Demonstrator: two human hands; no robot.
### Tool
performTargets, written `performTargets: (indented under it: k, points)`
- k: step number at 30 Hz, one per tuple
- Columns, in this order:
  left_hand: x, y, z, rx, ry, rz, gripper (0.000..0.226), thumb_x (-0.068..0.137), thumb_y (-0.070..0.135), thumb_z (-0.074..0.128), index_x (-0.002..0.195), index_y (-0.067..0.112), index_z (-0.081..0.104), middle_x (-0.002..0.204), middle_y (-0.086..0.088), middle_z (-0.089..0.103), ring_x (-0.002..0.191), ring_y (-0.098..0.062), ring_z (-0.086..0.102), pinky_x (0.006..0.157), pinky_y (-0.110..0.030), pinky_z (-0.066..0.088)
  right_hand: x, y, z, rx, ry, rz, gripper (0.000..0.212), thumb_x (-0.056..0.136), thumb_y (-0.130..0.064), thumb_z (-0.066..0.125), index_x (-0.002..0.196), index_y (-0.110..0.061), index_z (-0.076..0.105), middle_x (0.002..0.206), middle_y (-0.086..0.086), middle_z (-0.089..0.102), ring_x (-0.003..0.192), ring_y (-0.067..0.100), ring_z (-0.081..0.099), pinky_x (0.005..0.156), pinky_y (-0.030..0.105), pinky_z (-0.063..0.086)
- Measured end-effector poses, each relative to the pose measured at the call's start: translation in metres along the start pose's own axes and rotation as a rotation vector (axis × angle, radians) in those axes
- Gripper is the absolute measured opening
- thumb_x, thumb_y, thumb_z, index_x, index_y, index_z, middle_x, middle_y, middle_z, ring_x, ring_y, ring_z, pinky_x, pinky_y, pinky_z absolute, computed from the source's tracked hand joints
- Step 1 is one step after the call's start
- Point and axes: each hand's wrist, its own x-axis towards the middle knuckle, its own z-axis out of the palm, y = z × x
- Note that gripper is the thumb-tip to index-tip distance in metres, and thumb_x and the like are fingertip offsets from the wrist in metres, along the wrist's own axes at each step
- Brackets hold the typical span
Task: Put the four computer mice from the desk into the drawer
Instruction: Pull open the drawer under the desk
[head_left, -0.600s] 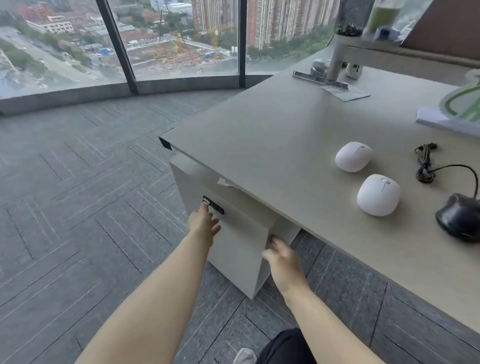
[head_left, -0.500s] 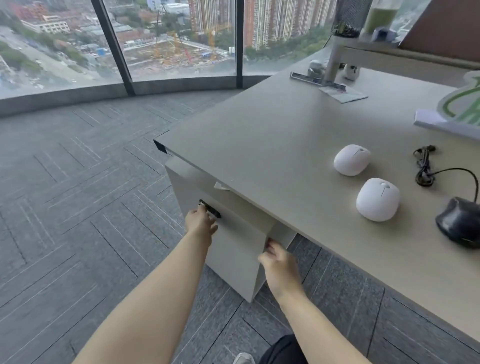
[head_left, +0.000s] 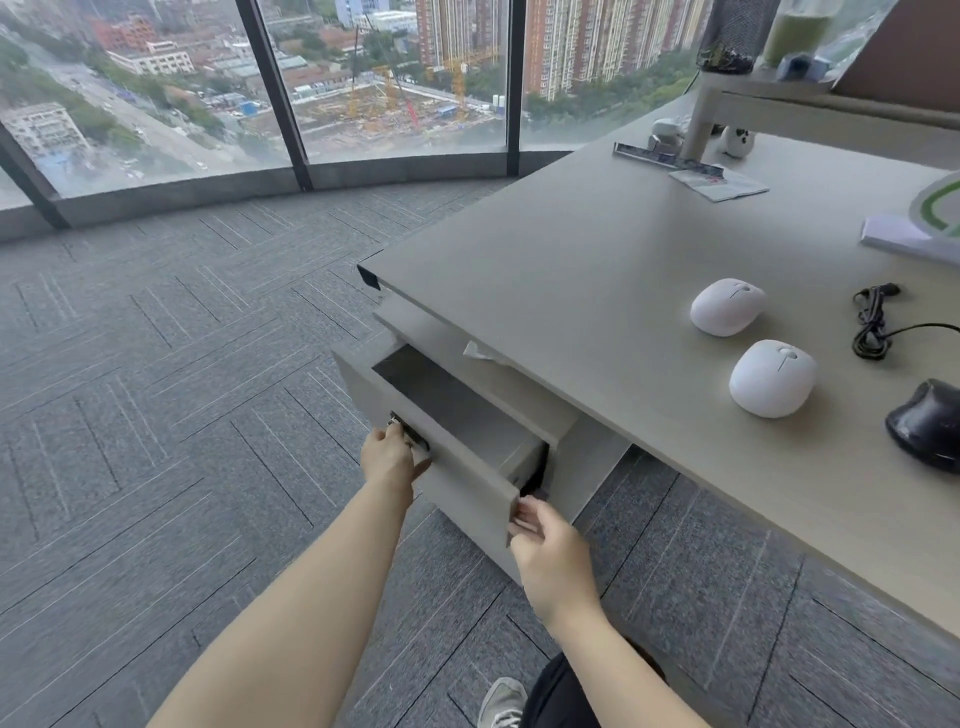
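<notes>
Drawer sits pulled out from the pedestal under the near edge of the table. The part of its interior that shows is bare grey.

Left hand is at the drawer front, on the side away from the table. Its fingers curl closed around the dark handle on the front panel.

Right hand is at the drawer's near corner, below the table edge. Fingers are bent and touch the panel's end edge, thumb alongside; a loose hold on the corner rather than a full wrap.

Mice, all on the table top to the right of the drawer, none inside it:
- far white mouse, furthest back.
- near white mouse, just beside it toward the table's near edge; the two do not touch.
- black mouse, further right of the drawer, partly cut by the frame edge. Its cable runs back to a coiled black bundle behind it.
- A fourth mouse is not identifiable in this view.

A scrap of white paper pokes out under the table edge just above the drawer. Floor beneath the drawer is grey carpet tile; a grey shoe shows at the bottom of the frame.
</notes>
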Motion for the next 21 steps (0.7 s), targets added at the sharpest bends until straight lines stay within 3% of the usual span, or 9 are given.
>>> performTargets:
  k: [2, 3, 5, 7, 12, 18, 21]
  points:
    - [-0.008, -0.002, -0.031, -0.029, 0.016, 0.003, 0.019, 0.097, 0.014, 0.047, 0.109, 0.002, 0.056, 0.117, -0.016, 0.058, 0.109, -0.029, 0.059, 0.072, -0.045, 0.06, -0.017, 0.001, 0.009, -0.011, -0.053, -0.012, 0.038, 0.091, -0.002, 0.049, 0.122, -0.017, 0.064, 0.11, -0.009, 0.069, 0.106, 0.008, 0.064, 0.095, 0.028, 0.053]
    - [-0.012, -0.003, -0.048, -0.039, 0.023, 0.003, 0.018, 0.097, 0.014, 0.049, 0.108, 0.003, 0.057, 0.117, -0.016, 0.059, 0.112, -0.029, 0.06, 0.066, -0.043, 0.06, -0.026, 0.003, 0.015, -0.008, -0.083, -0.02, 0.037, 0.091, -0.001, 0.049, 0.121, -0.017, 0.064, 0.108, -0.01, 0.068, 0.106, 0.008, 0.063, 0.095, 0.025, 0.052]
    - [-0.019, -0.008, -0.079, -0.054, 0.014, 0.009, 0.016, 0.097, 0.015, 0.051, 0.107, 0.005, 0.057, 0.117, -0.014, 0.061, 0.116, -0.03, 0.061, 0.059, -0.04, 0.06, -0.045, 0.005, 0.026, -0.015, -0.139, -0.035, 0.039, 0.091, 0.001, 0.047, 0.119, -0.019, 0.064, 0.106, -0.011, 0.069, 0.104, 0.004, 0.064, 0.084, 0.013, 0.051]
    - [-0.027, -0.012, -0.11, -0.068, 0.018, 0.018, 0.016, 0.098, 0.017, 0.051, 0.109, 0.008, 0.058, 0.12, -0.013, 0.062, 0.117, -0.03, 0.062, 0.06, -0.041, 0.059, -0.063, 0.006, 0.038, -0.048, -0.188, -0.056, 0.04, 0.089, 0.002, 0.046, 0.115, -0.019, 0.067, 0.106, -0.009, 0.072, 0.102, 0.003, 0.065, 0.078, 0.01, 0.051]
    - [-0.039, -0.016, -0.17, -0.074, 0.073, 0.014, 0.009, 0.098, 0.017, 0.05, 0.098, 0.012, 0.058, 0.124, -0.014, 0.065, 0.115, -0.029, 0.064, 0.064, -0.042, 0.061, -0.091, 0.014, 0.069, -0.128, -0.287, -0.106, 0.037, 0.077, -0.012, 0.047, 0.097, -0.025, 0.076, 0.095, -0.007, 0.077, 0.094, 0.007, 0.07, 0.09, 0.034, 0.057]
    - [-0.05, -0.017, -0.217, -0.065, 0.098, 0.037, 0.017, 0.098, 0.017, 0.049, 0.106, 0.008, 0.06, 0.122, -0.015, 0.067, 0.112, -0.03, 0.065, 0.05, -0.035, 0.059, -0.113, 0.015, 0.093, -0.159, -0.384, -0.113, 0.035, 0.083, -0.009, 0.048, 0.097, -0.025, 0.076, 0.096, -0.006, 0.077, 0.089, 0.016, 0.071, 0.082, 0.036, 0.06]
    - [-0.052, -0.02, -0.235, -0.059, 0.124, 0.054, 0.025, 0.098, 0.02, 0.049, 0.114, 0.004, 0.062, 0.12, -0.015, 0.066, 0.109, -0.029, 0.066, 0.05, -0.034, 0.059, -0.121, 0.013, 0.101, -0.168, -0.442, -0.12, 0.036, 0.086, -0.005, 0.048, 0.097, -0.024, 0.076, 0.097, -0.004, 0.077, 0.088, 0.02, 0.071, 0.069, 0.028, 0.056]
